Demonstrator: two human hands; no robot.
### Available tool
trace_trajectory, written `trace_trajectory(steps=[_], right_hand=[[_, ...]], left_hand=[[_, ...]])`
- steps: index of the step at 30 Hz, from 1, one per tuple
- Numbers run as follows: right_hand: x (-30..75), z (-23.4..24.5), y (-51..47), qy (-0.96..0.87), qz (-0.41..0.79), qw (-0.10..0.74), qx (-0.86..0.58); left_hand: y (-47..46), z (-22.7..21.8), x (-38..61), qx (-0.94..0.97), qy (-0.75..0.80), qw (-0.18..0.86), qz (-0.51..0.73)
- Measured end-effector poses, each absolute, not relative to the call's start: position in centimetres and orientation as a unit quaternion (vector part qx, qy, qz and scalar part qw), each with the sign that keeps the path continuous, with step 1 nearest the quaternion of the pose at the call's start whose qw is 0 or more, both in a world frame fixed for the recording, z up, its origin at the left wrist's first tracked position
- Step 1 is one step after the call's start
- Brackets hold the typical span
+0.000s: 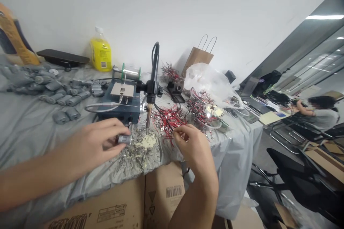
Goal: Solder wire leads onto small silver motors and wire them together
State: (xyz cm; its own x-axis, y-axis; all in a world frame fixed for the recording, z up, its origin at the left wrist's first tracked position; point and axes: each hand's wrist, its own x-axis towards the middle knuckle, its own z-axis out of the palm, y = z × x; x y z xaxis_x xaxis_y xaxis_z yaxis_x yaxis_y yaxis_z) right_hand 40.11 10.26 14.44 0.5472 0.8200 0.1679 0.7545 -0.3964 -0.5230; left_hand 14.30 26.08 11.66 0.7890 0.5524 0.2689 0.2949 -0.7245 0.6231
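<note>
My left hand (95, 145) pinches a small grey cylindrical motor (124, 139) just left of the soldering iron tip (148, 123). The iron (153, 78) hangs upright in a black clamp on a blue soldering station (119, 105). My right hand (192, 146) is closed in a pinch at the edge of a heap of red and black wires (169, 120); it seems to grip one thin wire. Between both hands lies a patch of solder scraps and yellowish residue (143, 145) on the grey table cover (29, 139).
Many grey motors (53, 91) lie at the back left. A solder spool (130, 72), a yellow bottle (100, 54), a paper bag (197, 59) and a clear plastic bag (209, 80) stand behind. Cardboard boxes (150, 200) sit below the table edge. A person (318, 112) sits far right.
</note>
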Motion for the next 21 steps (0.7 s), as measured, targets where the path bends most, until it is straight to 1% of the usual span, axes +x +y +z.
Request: trace_trajectory(steps=[3, 5, 9, 12, 16, 19, 21], right_hand=[[40.4, 14.5, 9.4, -0.465, 0.075, 0.299, -0.830], [40.7, 14.6, 8.7, -0.464, 0.080, 0.314, -0.824], [40.9, 15.1, 7.5, -0.481, 0.064, 0.367, -0.794], [40.4, 15.6, 7.2, -0.496, 0.044, 0.431, -0.752], [39.4, 15.6, 7.7, -0.497, 0.040, 0.510, -0.700], [39.0, 15.1, 8.3, -0.508, 0.058, 0.523, -0.682], [38.9, 14.8, 8.6, -0.509, 0.048, 0.531, -0.675]], left_hand=[[26.4, 11.5, 15.3, 0.874, 0.258, 0.339, 0.232], [26.3, 11.2, 15.7, 0.865, 0.247, 0.349, 0.263], [25.7, 10.5, 16.2, 0.857, 0.216, 0.310, 0.351], [25.2, 10.4, 16.3, 0.853, 0.199, 0.280, 0.392], [24.9, 10.7, 16.1, 0.852, 0.166, 0.288, 0.405], [24.6, 10.9, 16.1, 0.845, 0.175, 0.311, 0.398], [24.3, 11.1, 16.2, 0.831, 0.209, 0.350, 0.378]])
